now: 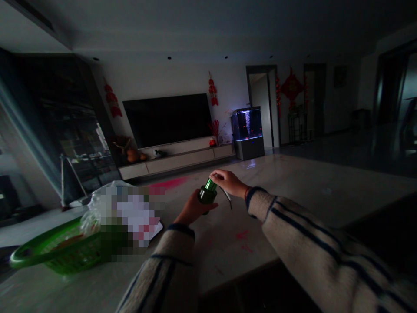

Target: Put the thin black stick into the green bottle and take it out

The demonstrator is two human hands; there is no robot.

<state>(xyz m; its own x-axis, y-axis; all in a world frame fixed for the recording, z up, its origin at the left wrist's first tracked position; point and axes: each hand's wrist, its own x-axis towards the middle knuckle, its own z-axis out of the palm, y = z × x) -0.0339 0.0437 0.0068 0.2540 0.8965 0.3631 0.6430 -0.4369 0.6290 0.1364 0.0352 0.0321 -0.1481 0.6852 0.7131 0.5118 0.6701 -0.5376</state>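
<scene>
Over the table, my left hand wraps round a dark green, round container, its thumb stretched along the lower side. A narrower, shiny green cylinder stands up out of the container's top, slightly tilted. The fingers of my right hand are closed on that cylinder's upper end. Just below the right hand hangs a thin pale strip with a dark tip; I cannot tell what it is fixed to. Dim light hides the container's exact kind.
A green plastic basket stands on the table at left, with a clear plastic bag in it and blurred-out papers beside it. Pink smears mark the tabletop. Beyond are a television, a low cabinet and a lit fish tank.
</scene>
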